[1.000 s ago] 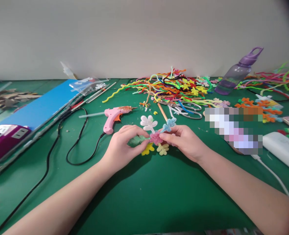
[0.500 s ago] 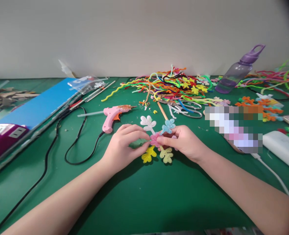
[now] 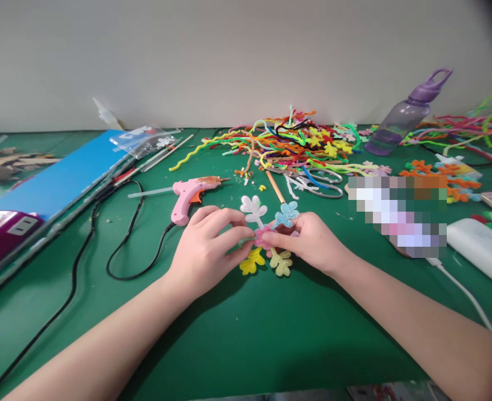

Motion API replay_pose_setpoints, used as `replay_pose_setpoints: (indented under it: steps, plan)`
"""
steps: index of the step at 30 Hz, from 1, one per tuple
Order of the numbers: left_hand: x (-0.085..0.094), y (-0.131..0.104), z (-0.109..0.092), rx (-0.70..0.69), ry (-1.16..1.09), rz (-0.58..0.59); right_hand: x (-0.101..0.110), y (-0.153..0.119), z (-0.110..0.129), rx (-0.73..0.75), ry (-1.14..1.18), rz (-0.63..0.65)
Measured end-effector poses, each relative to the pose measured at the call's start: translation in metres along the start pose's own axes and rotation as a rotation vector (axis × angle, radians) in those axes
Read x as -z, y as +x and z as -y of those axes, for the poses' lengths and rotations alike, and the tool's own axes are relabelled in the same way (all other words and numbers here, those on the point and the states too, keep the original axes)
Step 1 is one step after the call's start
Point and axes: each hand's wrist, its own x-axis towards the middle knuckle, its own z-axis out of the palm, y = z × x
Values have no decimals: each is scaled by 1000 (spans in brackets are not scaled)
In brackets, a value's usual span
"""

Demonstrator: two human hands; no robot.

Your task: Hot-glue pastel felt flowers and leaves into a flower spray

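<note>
A pipe-cleaner flower piece (image 3: 253, 210) hovers just above the green table, with white, blue, yellow and pale yellow flowers spread around a pink one. My right hand (image 3: 319, 242) pinches it, thumb across the pink centre and fingers hidden behind. From the left, my left hand (image 3: 210, 245) has thumb and fingertips closed at the piece's edge, by a green bit partly covered by the fingers. Beyond the blue flower shows a wooden stick (image 3: 275, 187); whether it joins the piece I cannot tell.
Left of the hands lies a pink glue gun (image 3: 187, 196) with a black cord. Behind are tangled pipe cleaners (image 3: 279, 142), scissors (image 3: 325, 186) and a purple bottle (image 3: 404, 120). At right sit a blurred-out phone (image 3: 400, 220) and white power bank (image 3: 480, 250); at left, a purple power strip (image 3: 10, 239).
The view has shifted slightly, so the table things appear a little higher and further left. Both hands keep their hold on the flower piece, with only a slight shift of the left fingers.
</note>
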Motion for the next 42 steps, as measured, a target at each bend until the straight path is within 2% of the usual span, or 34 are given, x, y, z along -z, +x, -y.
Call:
replay_pose_setpoints:
  steps: [6,13,23,34,42]
  plan:
    - [1,0,0,-10,27,-5,1,0,0,-1,-51,3]
    - [0,0,-1,25,11,8,-1,0,-1,-2,11,-5]
    - [-2,1,-7,100,-62,81,1,-1,0,47,-140,17]
    - [1,1,-12,203,-113,101,1,-3,-2,71,-232,29]
    - [0,-1,-12,274,-189,137,-4,-5,-1,54,-273,-54]
